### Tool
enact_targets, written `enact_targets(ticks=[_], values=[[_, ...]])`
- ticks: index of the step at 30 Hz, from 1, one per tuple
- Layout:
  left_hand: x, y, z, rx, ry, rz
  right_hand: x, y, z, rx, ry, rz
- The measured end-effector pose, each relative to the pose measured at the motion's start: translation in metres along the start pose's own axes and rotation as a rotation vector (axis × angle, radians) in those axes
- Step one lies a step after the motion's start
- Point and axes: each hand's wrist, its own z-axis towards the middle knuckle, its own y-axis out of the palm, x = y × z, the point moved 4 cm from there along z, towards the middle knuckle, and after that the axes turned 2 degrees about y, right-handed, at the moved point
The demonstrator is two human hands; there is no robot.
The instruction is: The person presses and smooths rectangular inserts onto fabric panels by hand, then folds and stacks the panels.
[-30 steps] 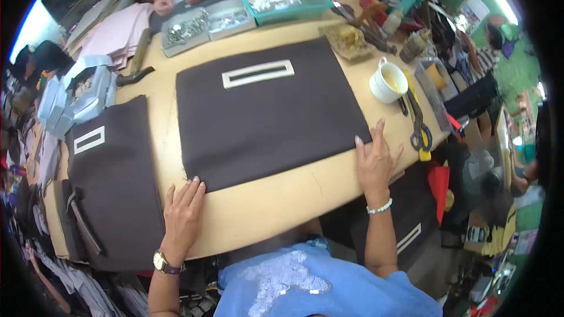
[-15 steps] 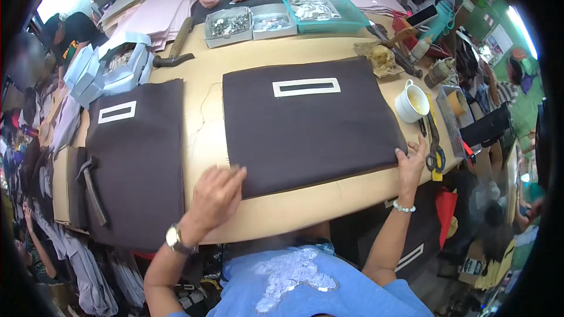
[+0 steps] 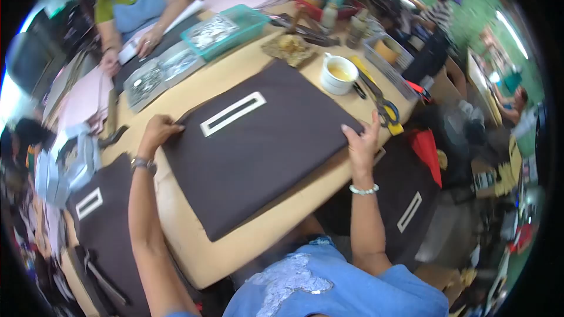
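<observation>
One dark panel [image 3: 264, 164], bearing a pale frame [image 3: 230, 109] towards its far side, lies on the table [image 3: 191, 256] between two hands: the left hand [image 3: 155, 134] has its fingers closed on the far left corner, and the right hand [image 3: 363, 148] rests at the right corner, thumb against the edge, other fingers extended, any grip there impossible to tell. Just beyond the panel's right side stands one white cup [image 3: 338, 84], yellow contents, with scissors [image 3: 378, 95] beside it. At left lies a second dark sheet [image 3: 126, 220]; at the far side sits one teal tray [image 3: 236, 45], small pale pieces inside.
</observation>
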Motion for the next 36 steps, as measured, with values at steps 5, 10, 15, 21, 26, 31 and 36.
enact_targets(ticks=[5,10,15,21,26,31,36], values=[[0.018,-0.001,-0.041,0.037,0.048,-0.069,-0.002,0.027,-0.029,0.164,-0.140,-0.319],[0.049,0.007,-0.097,-0.036,0.080,-0.367,-0.027,0.009,-0.046,0.073,0.113,0.134],[0.099,0.050,-0.124,-0.357,0.282,-0.347,-0.013,-0.087,-0.056,0.307,0.079,-0.099],[0.233,0.122,-0.149,-0.501,0.540,-0.338,0.006,-0.232,-0.078,0.545,0.197,-0.563],[0.316,0.196,-0.178,-0.577,0.698,-0.345,0.058,-0.373,-0.108,0.633,0.235,-0.595],[0.360,0.269,-0.201,-0.522,0.768,-0.422,0.053,-0.446,-0.088,0.674,0.098,-0.838],[0.352,0.328,-0.195,-0.462,0.612,-0.586,0.055,-0.477,-0.026,0.626,0.208,-0.878]])
